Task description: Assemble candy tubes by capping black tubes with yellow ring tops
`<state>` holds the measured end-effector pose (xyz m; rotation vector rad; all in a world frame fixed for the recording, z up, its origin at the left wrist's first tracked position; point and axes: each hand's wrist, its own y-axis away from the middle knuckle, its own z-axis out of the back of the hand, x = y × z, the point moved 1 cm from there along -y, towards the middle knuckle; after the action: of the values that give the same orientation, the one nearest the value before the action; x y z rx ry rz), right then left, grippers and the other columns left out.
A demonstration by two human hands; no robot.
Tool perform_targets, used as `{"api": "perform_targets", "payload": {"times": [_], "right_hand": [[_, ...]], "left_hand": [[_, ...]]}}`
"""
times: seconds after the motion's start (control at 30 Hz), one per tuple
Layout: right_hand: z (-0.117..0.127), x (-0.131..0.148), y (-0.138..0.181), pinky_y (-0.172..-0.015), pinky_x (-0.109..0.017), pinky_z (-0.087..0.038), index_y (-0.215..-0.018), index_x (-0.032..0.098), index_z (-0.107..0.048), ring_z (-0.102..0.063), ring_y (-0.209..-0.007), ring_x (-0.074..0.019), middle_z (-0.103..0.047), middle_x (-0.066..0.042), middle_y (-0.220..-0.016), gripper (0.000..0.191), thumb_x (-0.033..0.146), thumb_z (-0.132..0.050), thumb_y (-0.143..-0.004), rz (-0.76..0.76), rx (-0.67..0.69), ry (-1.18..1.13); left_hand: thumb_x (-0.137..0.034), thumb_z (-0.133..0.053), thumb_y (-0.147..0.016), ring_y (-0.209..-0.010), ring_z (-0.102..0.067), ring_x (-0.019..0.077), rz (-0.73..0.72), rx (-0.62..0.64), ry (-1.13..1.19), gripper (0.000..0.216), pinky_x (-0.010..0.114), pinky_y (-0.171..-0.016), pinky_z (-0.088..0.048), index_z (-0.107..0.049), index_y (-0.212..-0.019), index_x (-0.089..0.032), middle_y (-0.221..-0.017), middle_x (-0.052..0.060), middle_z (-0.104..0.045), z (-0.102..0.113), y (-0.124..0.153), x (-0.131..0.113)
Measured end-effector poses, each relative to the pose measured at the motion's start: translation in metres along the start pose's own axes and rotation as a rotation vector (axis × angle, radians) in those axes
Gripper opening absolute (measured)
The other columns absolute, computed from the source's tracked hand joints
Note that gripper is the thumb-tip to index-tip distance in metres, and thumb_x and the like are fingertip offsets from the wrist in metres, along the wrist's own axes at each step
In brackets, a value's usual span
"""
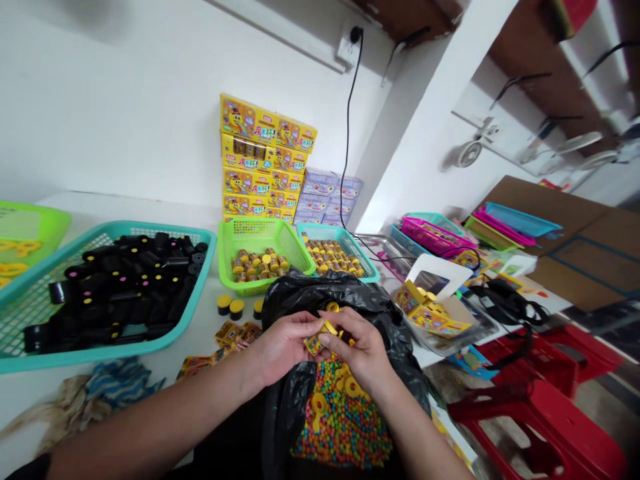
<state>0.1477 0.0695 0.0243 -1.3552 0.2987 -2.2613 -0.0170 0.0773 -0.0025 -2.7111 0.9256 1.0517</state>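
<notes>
My left hand (283, 347) and my right hand (361, 350) meet over an open black plastic bag (310, 290) filled with small multicoloured candies (345, 420). Both hands pinch one small yellow toy piece with a printed label (323, 333). Several yellow scoop-like parts (319, 405) lie on the candies just under my right hand. Three black cylinders with yellow tops (231, 307) stand on the table left of the bag. Small printed stickers (233, 333) lie beside my left wrist.
A teal basket (200, 293) of black cylinders sits at left, a green basket (295, 257) and a teal basket (367, 267) of labelled pieces behind the bag. Yellow boxes (263, 160) are stacked at the wall. Red stools (540, 413) stand at right.
</notes>
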Motion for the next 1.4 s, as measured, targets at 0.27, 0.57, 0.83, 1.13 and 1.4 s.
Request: {"api": "perform_targets", "payload": {"times": [0.27,0.57,0.83,1.13,1.4], "right_hand": [[0.0,0.007,0.0,-0.067,-0.028,-0.05,-0.109,0.02,-0.067,-0.061,-0.075,-0.0165,-0.065,-0.003,-0.086,0.024,0.025,-0.07,-0.085,0.131,-0.029,0.158],[-0.006,0.014,0.009,-0.079,-0.036,-0.052,-0.128,0.019,-0.056,-0.06,-0.092,-0.0218,-0.062,-0.01,-0.103,0.045,0.013,-0.068,-0.086,0.445,-0.097,0.42],[-0.011,0.012,0.007,-0.067,-0.032,-0.051,-0.125,0.019,-0.058,-0.059,-0.078,-0.0191,-0.062,-0.006,-0.089,0.039,0.017,-0.069,-0.087,0.393,-0.149,0.361],[-0.011,0.012,0.008,-0.069,-0.032,-0.052,-0.126,0.022,-0.059,-0.06,-0.08,-0.0186,-0.062,-0.006,-0.091,0.039,0.014,-0.066,-0.089,0.382,-0.172,0.287],[-0.016,0.017,0.007,-0.062,-0.031,-0.048,-0.131,0.021,-0.058,-0.055,-0.072,-0.0179,-0.061,-0.005,-0.082,0.044,0.009,-0.063,-0.089,0.492,-0.17,0.291]], "left_hand": [[-0.023,-0.087,-0.062,-0.069,-0.062,0.0145,-0.064,-0.122,-0.023,0.028,0.026,-0.064,-0.047,-0.064,-0.075,-0.014,-0.075,0.003,-0.066,-0.001,0.0,-0.007],[-0.022,-0.082,-0.068,-0.061,-0.06,0.0121,-0.056,-0.147,0.1,0.019,0.024,-0.06,-0.046,-0.068,-0.074,-0.012,-0.068,0.002,-0.065,-0.008,0.006,-0.009],[-0.01,-0.075,-0.07,-0.066,-0.062,0.014,-0.087,-0.21,0.116,0.01,0.026,-0.064,-0.048,-0.071,-0.079,-0.011,-0.075,0.006,-0.069,-0.007,0.005,-0.019],[-0.017,-0.07,-0.08,-0.072,-0.062,0.0135,-0.009,-0.15,0.148,0.01,0.025,-0.069,-0.047,-0.074,-0.087,-0.011,-0.082,0.007,-0.07,-0.01,0.007,-0.013],[-0.028,-0.08,-0.075,-0.068,-0.06,0.012,-0.06,-0.152,0.102,0.022,0.024,-0.067,-0.046,-0.075,-0.09,-0.012,-0.08,0.005,-0.069,-0.011,0.011,-0.008]]}}
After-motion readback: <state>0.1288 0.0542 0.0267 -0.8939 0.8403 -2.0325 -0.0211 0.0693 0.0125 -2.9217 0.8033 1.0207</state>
